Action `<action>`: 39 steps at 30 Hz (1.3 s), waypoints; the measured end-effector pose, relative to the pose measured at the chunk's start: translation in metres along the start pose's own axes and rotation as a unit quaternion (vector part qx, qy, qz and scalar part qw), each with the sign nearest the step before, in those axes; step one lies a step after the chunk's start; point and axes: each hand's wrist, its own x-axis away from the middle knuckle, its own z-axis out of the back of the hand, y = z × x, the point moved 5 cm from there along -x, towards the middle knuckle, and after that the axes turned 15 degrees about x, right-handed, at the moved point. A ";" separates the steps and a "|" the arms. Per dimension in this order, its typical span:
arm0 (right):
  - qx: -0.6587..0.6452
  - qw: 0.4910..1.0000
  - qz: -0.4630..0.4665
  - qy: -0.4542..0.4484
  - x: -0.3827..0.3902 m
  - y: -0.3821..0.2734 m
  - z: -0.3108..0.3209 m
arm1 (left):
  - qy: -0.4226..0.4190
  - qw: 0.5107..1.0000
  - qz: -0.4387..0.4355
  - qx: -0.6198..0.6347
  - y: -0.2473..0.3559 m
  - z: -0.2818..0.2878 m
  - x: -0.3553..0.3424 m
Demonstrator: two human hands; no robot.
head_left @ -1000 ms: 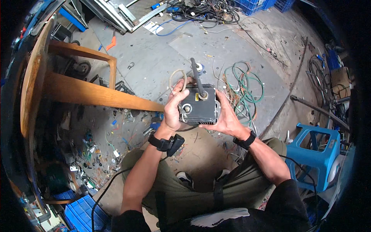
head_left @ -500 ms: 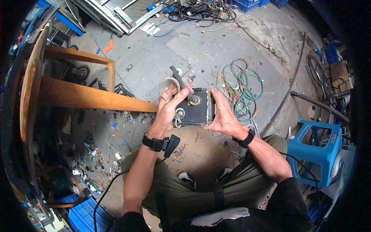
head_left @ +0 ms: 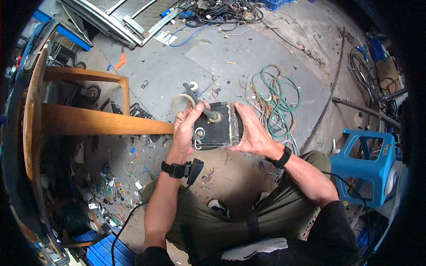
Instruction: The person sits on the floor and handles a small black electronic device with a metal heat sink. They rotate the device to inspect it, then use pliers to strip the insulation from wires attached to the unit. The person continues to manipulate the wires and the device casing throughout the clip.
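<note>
Between my two hands is a black box [head_left: 217,133] with a pale seam near its right edge. My left hand [head_left: 184,133] grips its left side, thumb over the top edge. My right hand [head_left: 253,131] is curved around its right side. A dark thick cable [head_left: 201,105] rises from a round metal fitting [head_left: 215,117] on the box and passes by my left fingertips. A looped white cord [head_left: 199,134] sits at the box's lower left. Beside my left fingers is a pale round ring [head_left: 179,104]; whether it is attached to the box I cannot tell.
Coiled green wires [head_left: 282,99] lie right of the box. A wooden chair frame [head_left: 106,119] juts in from the left, and a blue stool [head_left: 364,164] stands at the right. Scrap litters the floor at lower left; black cables [head_left: 222,13] are heaped at the back.
The box and both hands have shifted a little left in the picture, and more of the box's right side shows. Both hands keep their hold. The surroundings shift slightly too.
</note>
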 end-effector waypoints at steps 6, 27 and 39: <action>0.012 1.000 -0.001 0.001 -0.004 -0.003 0.006 | 0.048 0.998 -0.008 0.031 -0.001 0.003 -0.005; 0.007 0.997 -0.065 -0.051 -0.001 0.006 -0.007 | -0.007 0.996 0.057 -0.074 -0.006 0.002 -0.009; -0.005 0.991 -0.096 -0.097 0.002 0.007 -0.008 | -0.013 0.995 0.067 -0.074 -0.008 0.008 -0.008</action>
